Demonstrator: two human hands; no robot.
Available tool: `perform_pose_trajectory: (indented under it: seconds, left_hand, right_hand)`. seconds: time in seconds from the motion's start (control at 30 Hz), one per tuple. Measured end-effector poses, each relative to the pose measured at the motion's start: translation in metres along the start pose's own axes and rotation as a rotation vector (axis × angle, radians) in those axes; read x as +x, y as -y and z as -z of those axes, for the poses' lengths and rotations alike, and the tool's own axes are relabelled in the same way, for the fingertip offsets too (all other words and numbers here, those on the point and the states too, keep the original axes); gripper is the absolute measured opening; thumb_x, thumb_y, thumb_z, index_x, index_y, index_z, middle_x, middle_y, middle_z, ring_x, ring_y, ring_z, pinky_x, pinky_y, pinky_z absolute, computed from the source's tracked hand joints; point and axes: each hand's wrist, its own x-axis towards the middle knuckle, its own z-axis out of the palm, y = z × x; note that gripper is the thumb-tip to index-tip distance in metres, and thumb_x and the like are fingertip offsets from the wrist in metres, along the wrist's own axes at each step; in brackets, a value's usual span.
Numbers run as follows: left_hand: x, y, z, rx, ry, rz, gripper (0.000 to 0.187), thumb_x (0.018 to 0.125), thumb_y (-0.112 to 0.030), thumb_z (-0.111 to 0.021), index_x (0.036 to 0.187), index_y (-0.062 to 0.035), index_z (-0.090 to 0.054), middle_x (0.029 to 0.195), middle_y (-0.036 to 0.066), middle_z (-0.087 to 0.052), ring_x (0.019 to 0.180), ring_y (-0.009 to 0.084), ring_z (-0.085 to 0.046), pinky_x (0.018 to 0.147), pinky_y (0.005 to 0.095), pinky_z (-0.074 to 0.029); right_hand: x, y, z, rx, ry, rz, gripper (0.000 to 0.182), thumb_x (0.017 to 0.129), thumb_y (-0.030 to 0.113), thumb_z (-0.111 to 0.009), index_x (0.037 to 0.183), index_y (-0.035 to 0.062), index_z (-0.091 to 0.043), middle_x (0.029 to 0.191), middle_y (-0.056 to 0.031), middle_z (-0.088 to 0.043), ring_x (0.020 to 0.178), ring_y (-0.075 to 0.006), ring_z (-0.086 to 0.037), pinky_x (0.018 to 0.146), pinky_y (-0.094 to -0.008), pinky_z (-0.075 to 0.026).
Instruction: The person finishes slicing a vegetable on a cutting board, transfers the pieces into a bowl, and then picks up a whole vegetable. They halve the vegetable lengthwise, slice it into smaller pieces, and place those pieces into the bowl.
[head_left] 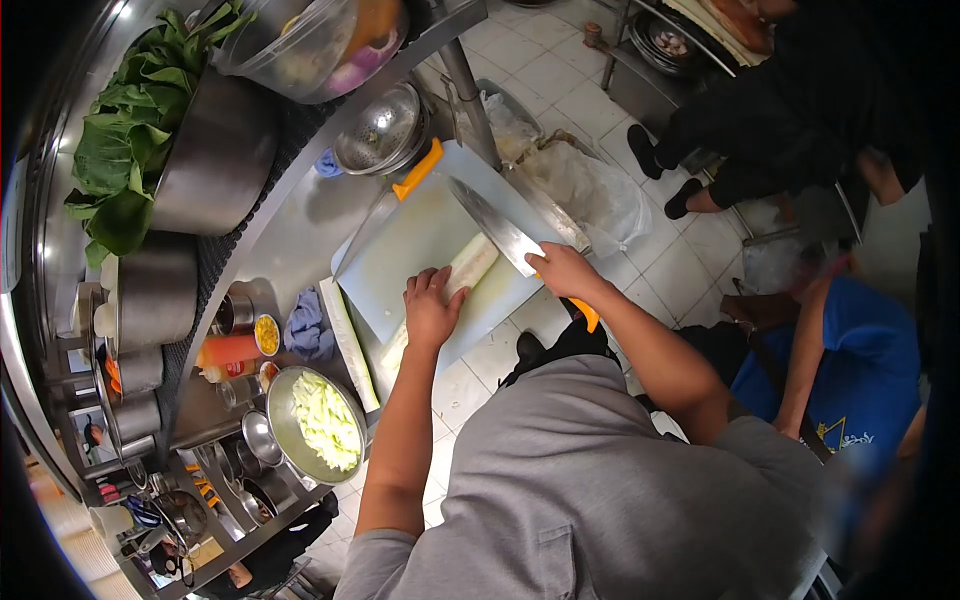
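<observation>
On the pale cutting board (400,255) lies a long, pale green vegetable half (472,263), its cut face up. My left hand (432,308) grips it from above, thumb on one side and fingers on the other. My right hand (562,270) is closed round a large knife (500,228) with an orange handle, the blade reaching over the board beside the vegetable's far end. Left of the board rests another long vegetable half (348,345). A metal bowl (283,462) near my left forearm holds pale green chopped pieces (328,420).
A second orange-handled knife (418,170) lies along the board's far left edge. Metal colanders (378,130) stand behind it. A blue cloth (310,325) and sauce bottles (225,350) sit at left. One person in blue (860,350) and another in dark clothes (790,130) are at right.
</observation>
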Motion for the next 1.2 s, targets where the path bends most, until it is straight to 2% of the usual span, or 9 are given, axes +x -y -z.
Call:
perform_pose_trajectory:
  seconds: [0.13, 0.2, 0.43, 0.5, 0.6, 0.73, 0.8, 1.03, 1.2]
  left_hand:
    - [0.001, 0.002, -0.002, 0.011, -0.001, -0.001, 0.049, 0.084, -0.034, -0.074, 0.125, -0.0085, -0.065, 0.125, 0.014, -0.06, 0.116, 0.0342, -0.052, 0.1, 0.047, -0.043]
    - [0.001, 0.003, -0.002, -0.004, 0.005, -0.003, 0.048, 0.084, -0.034, -0.074, 0.124, -0.0087, -0.066, 0.125, 0.013, -0.06, 0.117, 0.0343, -0.052, 0.1, 0.0471, -0.043]
    - [0.001, 0.004, -0.001, -0.014, -0.005, -0.004, 0.048, 0.084, -0.035, -0.074, 0.124, -0.0088, -0.066, 0.125, 0.014, -0.06, 0.117, 0.0343, -0.052, 0.1, 0.0474, -0.043]
    - [0.002, 0.003, -0.001, 0.002, 0.002, 0.0, 0.048, 0.085, -0.035, -0.073, 0.125, -0.0092, -0.065, 0.125, 0.014, -0.06, 0.117, 0.0342, -0.052, 0.1, 0.0476, -0.043]
    - [0.001, 0.003, -0.001, 0.012, 0.008, 0.002, 0.048, 0.085, -0.036, -0.073, 0.125, -0.0096, -0.065, 0.125, 0.013, -0.06, 0.117, 0.0341, -0.052, 0.099, 0.0478, -0.043]
    - [0.001, 0.003, -0.003, 0.012, 0.009, 0.006, 0.048, 0.085, -0.036, -0.072, 0.125, -0.0096, -0.065, 0.125, 0.013, -0.06, 0.117, 0.0338, -0.052, 0.099, 0.0478, -0.044]
    - [0.001, 0.005, -0.004, 0.015, 0.006, 0.002, 0.048, 0.085, -0.036, -0.072, 0.125, -0.0097, -0.065, 0.125, 0.013, -0.06, 0.117, 0.0336, -0.052, 0.099, 0.0478, -0.044]
    - [-0.001, 0.005, -0.004, -0.005, -0.005, -0.002, 0.048, 0.085, -0.037, -0.072, 0.125, -0.0102, -0.065, 0.126, 0.012, -0.06, 0.118, 0.0333, -0.052, 0.1, 0.0475, -0.043]
    - [-0.001, 0.003, -0.002, -0.025, -0.003, 0.011, 0.048, 0.085, -0.036, -0.072, 0.125, -0.0099, -0.065, 0.127, 0.011, -0.06, 0.119, 0.0325, -0.051, 0.101, 0.0476, -0.042]
  right_hand:
    - [0.005, 0.008, 0.0, -0.011, 0.002, 0.008, 0.044, 0.098, 0.038, -0.054, 0.097, -0.0064, -0.059, 0.073, -0.0193, -0.065, 0.059, -0.0313, -0.066, 0.063, -0.0438, -0.053]
    - [0.006, 0.013, 0.004, -0.058, 0.095, -0.11, 0.057, 0.098, 0.043, -0.051, 0.127, -0.0057, -0.059, 0.117, -0.0297, -0.064, 0.114, -0.0429, -0.06, 0.098, -0.0467, -0.047]
    - [0.017, 0.003, -0.003, -0.078, 0.087, -0.091, 0.057, 0.098, 0.043, -0.051, 0.126, -0.0073, -0.059, 0.118, -0.0303, -0.064, 0.114, -0.043, -0.06, 0.098, -0.0466, -0.047]
    - [0.019, -0.005, -0.011, -0.123, -0.113, 0.134, 0.047, 0.099, 0.039, -0.054, 0.102, -0.007, -0.059, 0.077, -0.0209, -0.067, 0.061, -0.0327, -0.067, 0.068, -0.0431, -0.054]
    - [0.017, -0.001, -0.005, -0.055, 0.016, 0.013, 0.045, 0.099, 0.039, -0.054, 0.102, -0.0056, -0.059, 0.076, -0.0208, -0.067, 0.062, -0.0333, -0.067, 0.068, -0.0436, -0.053]
    - [-0.002, 0.003, -0.006, -0.096, 0.005, 0.026, 0.045, 0.099, 0.039, -0.054, 0.102, -0.0052, -0.059, 0.075, -0.021, -0.066, 0.06, -0.0331, -0.066, 0.067, -0.0435, -0.053]
    - [-0.015, 0.008, -0.004, -0.116, 0.14, -0.123, 0.058, 0.098, 0.041, -0.051, 0.128, -0.0077, -0.057, 0.12, -0.0309, -0.063, 0.115, -0.0439, -0.06, 0.099, -0.0464, -0.047]
    - [-0.019, 0.013, -0.013, -0.252, 0.04, -0.081, 0.048, 0.1, 0.04, -0.05, 0.113, -0.0046, -0.062, 0.108, -0.0304, -0.066, 0.106, -0.0468, -0.062, 0.092, -0.0517, -0.048]
    - [-0.007, 0.02, -0.013, -0.281, -0.034, -0.049, 0.045, 0.1, 0.038, -0.048, 0.111, -0.0035, -0.062, 0.105, -0.0308, -0.066, 0.102, -0.0479, -0.063, 0.091, -0.0532, -0.048]
